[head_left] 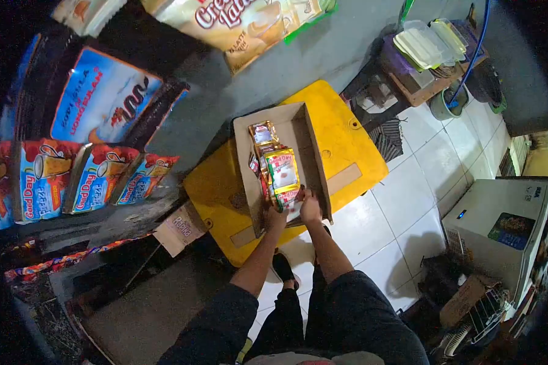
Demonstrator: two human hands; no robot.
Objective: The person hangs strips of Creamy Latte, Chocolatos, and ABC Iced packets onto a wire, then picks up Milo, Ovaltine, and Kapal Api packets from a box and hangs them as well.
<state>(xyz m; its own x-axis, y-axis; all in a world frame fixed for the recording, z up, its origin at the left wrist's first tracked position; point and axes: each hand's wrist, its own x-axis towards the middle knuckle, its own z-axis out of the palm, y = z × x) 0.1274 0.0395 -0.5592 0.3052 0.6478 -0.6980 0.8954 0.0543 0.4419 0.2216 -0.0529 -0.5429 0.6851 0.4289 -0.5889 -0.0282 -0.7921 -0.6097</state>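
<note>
A shallow cardboard box (316, 149) sits on a yellow tabletop (362, 149). Inside its left half lie several coffee sachets, among them a brown and gold sachet (262, 132) and a yellow-edged Good Day sachet (284, 173). At the box's near end, my left hand (277, 216) is closed on the lower edge of the Good Day sachets. My right hand (311, 207) is beside it, fingers bent against the right corner of the same sachets. Both hands partly hide what they grip, and the fingertips are small in view.
Good Day packs (42, 179) hang at the left, below a blue Kopi Gula pack (106, 97). A coffee latte bag (240, 30) hangs above. A Rabika carton (181, 231) is left of the table; a white refrigerator (484, 210) and a bucket (447, 106) stand right.
</note>
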